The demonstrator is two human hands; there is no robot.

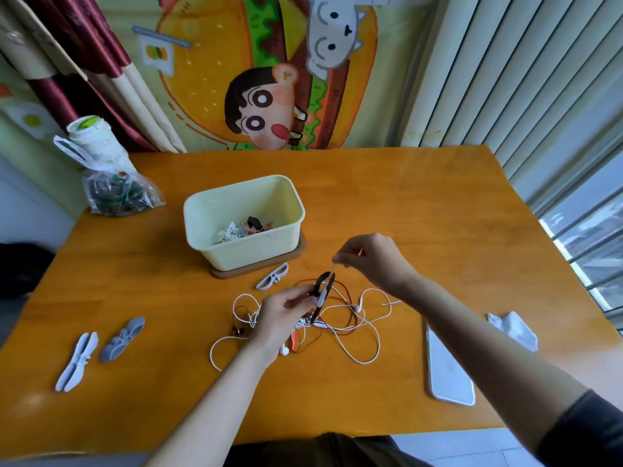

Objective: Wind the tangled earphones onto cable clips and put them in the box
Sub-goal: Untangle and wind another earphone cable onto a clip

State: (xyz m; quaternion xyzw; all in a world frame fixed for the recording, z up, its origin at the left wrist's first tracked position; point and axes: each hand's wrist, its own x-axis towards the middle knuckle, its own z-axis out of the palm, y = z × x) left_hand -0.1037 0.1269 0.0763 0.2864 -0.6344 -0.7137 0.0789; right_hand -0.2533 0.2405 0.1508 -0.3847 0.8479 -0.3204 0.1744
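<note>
A tangle of white and dark red earphone cables (340,318) lies on the orange table, in front of a pale yellow box (202,217) that holds several wound earphones. My left hand (283,315) grips a black cable clip (322,291) above the tangle. My right hand (367,257) pinches the end of a white cable just above the clip's top. A white clip (272,280) lies near the box. At the left lie another white clip (77,362) and a grey clip (122,338).
A white phone (448,372) lies face down at the right, with a crumpled white tissue (514,328) beyond it. A plastic bag of dark items (116,192) and a white roll (91,136) stand at the table's back left corner. Curtains and blinds hang behind the table.
</note>
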